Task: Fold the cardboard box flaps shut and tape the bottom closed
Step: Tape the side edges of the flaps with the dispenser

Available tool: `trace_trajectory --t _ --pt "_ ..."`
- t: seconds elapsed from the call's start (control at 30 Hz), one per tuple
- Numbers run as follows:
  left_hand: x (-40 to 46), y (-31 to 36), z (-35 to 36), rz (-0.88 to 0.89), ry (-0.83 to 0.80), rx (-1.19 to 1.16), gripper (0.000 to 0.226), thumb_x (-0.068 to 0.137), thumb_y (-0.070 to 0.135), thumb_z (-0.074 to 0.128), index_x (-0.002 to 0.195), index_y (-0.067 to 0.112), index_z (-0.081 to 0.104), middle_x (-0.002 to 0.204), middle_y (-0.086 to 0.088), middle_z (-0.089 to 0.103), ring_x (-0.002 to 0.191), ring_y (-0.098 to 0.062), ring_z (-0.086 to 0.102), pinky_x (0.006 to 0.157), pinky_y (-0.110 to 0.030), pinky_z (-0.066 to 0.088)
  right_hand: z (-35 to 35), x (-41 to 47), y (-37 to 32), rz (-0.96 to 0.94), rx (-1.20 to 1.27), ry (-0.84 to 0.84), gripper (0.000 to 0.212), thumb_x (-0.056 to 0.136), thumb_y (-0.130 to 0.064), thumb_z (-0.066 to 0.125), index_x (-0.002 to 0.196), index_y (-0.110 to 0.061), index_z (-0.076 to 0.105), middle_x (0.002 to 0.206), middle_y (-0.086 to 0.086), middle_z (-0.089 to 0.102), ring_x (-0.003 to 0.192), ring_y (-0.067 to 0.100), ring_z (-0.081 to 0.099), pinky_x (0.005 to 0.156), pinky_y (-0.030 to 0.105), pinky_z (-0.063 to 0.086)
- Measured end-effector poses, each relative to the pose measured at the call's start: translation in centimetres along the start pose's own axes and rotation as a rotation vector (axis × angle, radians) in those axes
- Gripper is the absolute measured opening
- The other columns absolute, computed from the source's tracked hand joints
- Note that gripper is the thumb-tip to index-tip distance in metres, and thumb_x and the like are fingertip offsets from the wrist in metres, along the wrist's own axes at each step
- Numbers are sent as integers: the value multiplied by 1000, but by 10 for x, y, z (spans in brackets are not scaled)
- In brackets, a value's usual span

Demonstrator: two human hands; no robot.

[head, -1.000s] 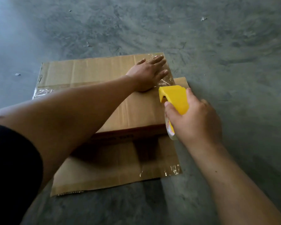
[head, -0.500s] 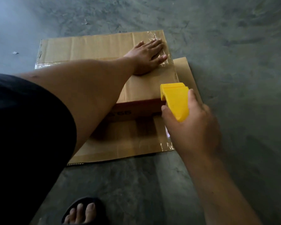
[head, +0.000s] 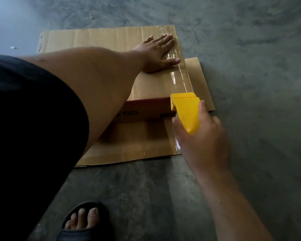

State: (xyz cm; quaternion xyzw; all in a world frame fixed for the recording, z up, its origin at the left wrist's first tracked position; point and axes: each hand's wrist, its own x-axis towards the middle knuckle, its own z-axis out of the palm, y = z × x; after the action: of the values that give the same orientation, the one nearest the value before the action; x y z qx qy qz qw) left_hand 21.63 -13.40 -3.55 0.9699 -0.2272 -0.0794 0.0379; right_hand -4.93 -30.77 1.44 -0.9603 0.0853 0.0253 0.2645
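A brown cardboard box lies on the concrete floor with its flaps folded down; its near side wall shows a red printed band. My left hand presses flat, fingers spread, on the far right of the top face. A strip of clear tape runs from under that hand toward me along the right edge. My right hand grips a yellow tape dispenser at the box's near right corner, with the tape roll partly hidden under my palm.
Loose flaps lie flat on the floor to the right and in front of the box. My foot in a dark sandal stands on the floor near the bottom. Small scraps dot the grey concrete.
My right hand has drawn the dispenser toward me along the box's right edge, laying out a longer strip of tape. My left hand stays pressed in place. My head has tilted down.
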Motion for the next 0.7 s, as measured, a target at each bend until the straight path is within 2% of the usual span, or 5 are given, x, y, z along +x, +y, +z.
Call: trace_trajectory --t 0.1,0.23,0.37,0.5,0.7 --pt "-1 1 0 9 -4 6 105 81 89 12 160 22 -1 168 2 -4 153 -12 -7 124 -43 -2 1 -2 1 -2 14 12 82 87 -66 42 153 -25 16 101 -5 32 86 9 33 61 27 26" --pt "1 0 -1 4 0 9 107 79 91 14 160 22 -1 168 3 -4 153 -12 -7 124 -42 -2 6 -1 3 17 -1 4 82 87 -66 42 154 -27 15 100 -5 31 85 10 33 54 22 23" --pt "1 0 0 0 5 10 113 76 95 18 160 22 -1 168 4 -5 153 -12 -7 124 -42 -3 15 -1 6 34 7 1 81 87 -66 41 153 -29 13 103 -2 37 86 10 34 65 26 29" --pt "-4 8 -6 -25 -13 6 113 77 94 25 160 22 0 168 3 -3 153 -13 -6 124 -42 -2 19 1 9 40 -9 7 81 87 -66 42 153 -29 13 104 -2 37 86 10 34 54 21 22" --pt "-29 37 -6 -44 66 -68 77 98 64 34 159 20 19 167 0 12 154 -17 9 123 -43 6 21 1 15 18 -9 52 81 87 -65 43 153 -25 18 97 -2 35 78 13 37 50 17 19"
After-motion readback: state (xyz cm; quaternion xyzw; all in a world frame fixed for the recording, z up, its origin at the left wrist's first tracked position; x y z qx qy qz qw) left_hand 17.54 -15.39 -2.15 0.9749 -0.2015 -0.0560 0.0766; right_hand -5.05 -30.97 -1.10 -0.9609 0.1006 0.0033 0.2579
